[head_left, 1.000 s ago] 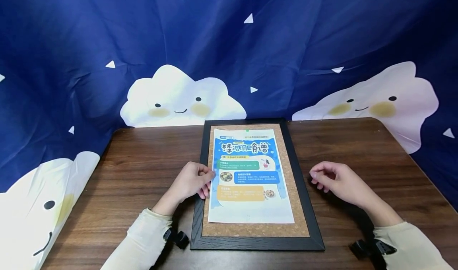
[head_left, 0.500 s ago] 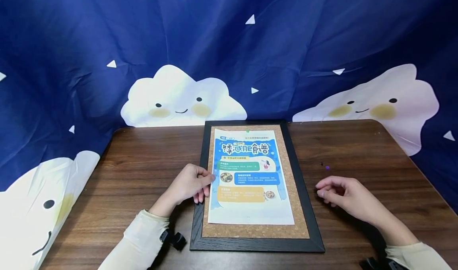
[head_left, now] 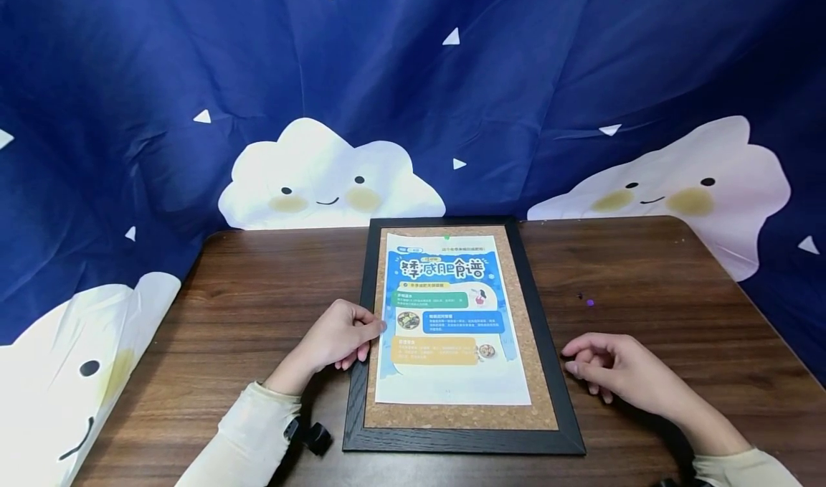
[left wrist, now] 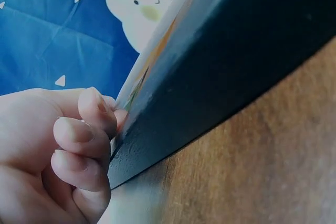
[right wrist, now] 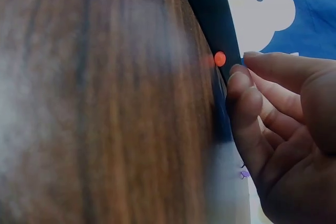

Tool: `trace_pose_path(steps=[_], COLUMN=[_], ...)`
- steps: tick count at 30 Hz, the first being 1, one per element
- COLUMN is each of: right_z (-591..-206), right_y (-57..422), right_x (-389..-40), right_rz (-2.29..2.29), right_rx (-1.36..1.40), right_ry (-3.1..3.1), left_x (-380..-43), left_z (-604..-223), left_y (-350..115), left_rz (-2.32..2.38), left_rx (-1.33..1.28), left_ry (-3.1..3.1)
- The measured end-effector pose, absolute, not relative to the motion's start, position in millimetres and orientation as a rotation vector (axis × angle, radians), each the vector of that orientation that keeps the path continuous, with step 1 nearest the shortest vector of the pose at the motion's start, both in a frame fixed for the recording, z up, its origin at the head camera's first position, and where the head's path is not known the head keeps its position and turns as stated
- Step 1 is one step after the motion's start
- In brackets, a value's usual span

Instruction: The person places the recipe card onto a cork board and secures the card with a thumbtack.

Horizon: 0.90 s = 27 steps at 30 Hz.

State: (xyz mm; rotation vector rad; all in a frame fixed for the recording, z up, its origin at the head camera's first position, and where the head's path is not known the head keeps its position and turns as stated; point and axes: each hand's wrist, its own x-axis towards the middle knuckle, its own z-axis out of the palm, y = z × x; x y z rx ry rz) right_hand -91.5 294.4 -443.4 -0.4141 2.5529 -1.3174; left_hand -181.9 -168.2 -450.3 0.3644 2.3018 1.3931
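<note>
A black-framed cork board [head_left: 458,417] lies flat on the wooden table. On it is a printed sheet [head_left: 453,386] with a small green pin [head_left: 447,237] at its top edge. My left hand [head_left: 335,336] rests at the frame's left side, thumb tip on the sheet's left edge. Its other fingers [left wrist: 79,132] curl loosely against the frame's outer face. Beside the frame's right side hovers my right hand [head_left: 619,369], thumb and forefinger slightly apart with nothing seen between them. Close to those fingertips, low by the frame, the right wrist view shows an orange round pin head [right wrist: 220,59].
A purple pin [head_left: 590,303] and a small dark one [head_left: 579,296] lie right of the board, beyond the right hand. A blue curtain [head_left: 413,64] with white clouds hangs along the table's far edge. Black cameras are strapped to both wrists.
My right hand has drawn back toward me, uncovering the purple and dark pins, and then shifted left to the frame's edge. My left hand has slid slightly down and left.
</note>
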Motion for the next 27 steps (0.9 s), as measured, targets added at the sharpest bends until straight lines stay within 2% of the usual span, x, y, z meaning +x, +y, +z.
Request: trace_pose_path(steps=[27], right_z=[-443.0], right_y=[283.8], right_x=[-91.2], right_rz=[-1.211], right_rx=[-0.293], right_ry=[2.502], left_x=[-177.1], left_z=[-449.2], left_y=[-174.0], left_rz=[1.334], left_rx=[0.405], left_ry=[2.224])
